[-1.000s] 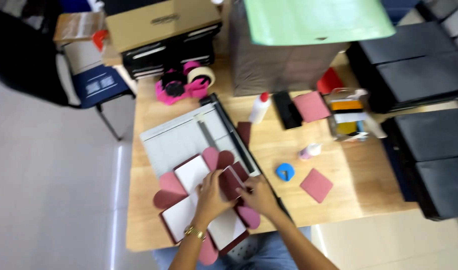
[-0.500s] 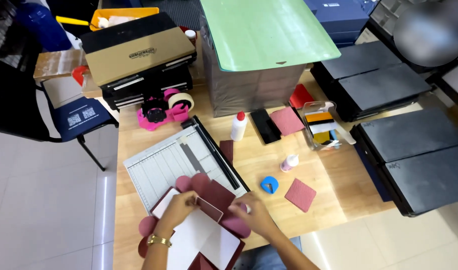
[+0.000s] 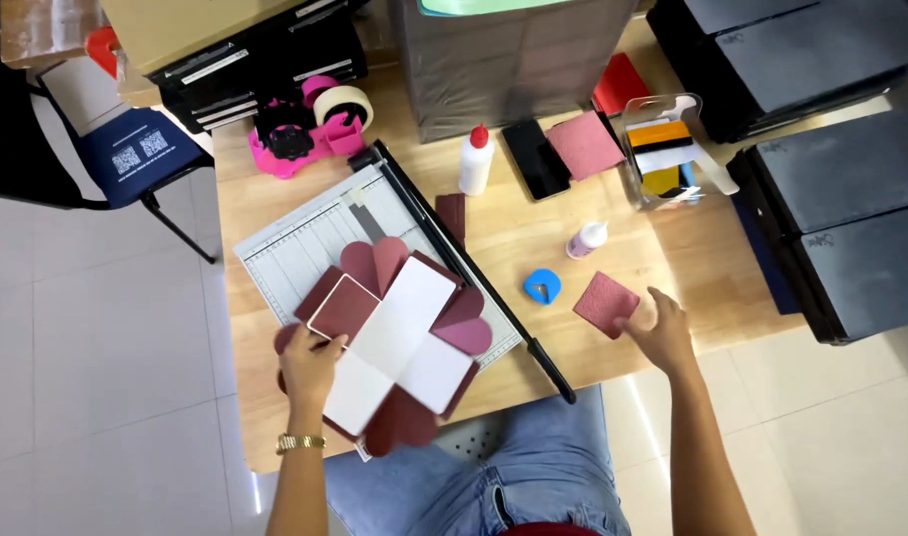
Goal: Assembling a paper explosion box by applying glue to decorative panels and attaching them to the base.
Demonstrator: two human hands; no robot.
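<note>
From the head view, the left hand (image 3: 310, 362) grips the left edge of an unfolded maroon paper box (image 3: 394, 337) with heart-shaped flaps and white panels, lying partly on the paper trimmer (image 3: 305, 238) at the front of the desk (image 3: 504, 228). The right hand (image 3: 657, 323) rests its fingers on a loose maroon square (image 3: 605, 303) — touching, not lifted. Panels look mostly laid in; this square and another (image 3: 583, 144) near the glue bottle (image 3: 474, 159) remain unattached — so, I judge, work remains.

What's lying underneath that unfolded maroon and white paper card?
The maroon and white folded paper card lies on a grey gridded paper trimmer. The left hand presses its edge. The trimmer's middle is covered.
</note>
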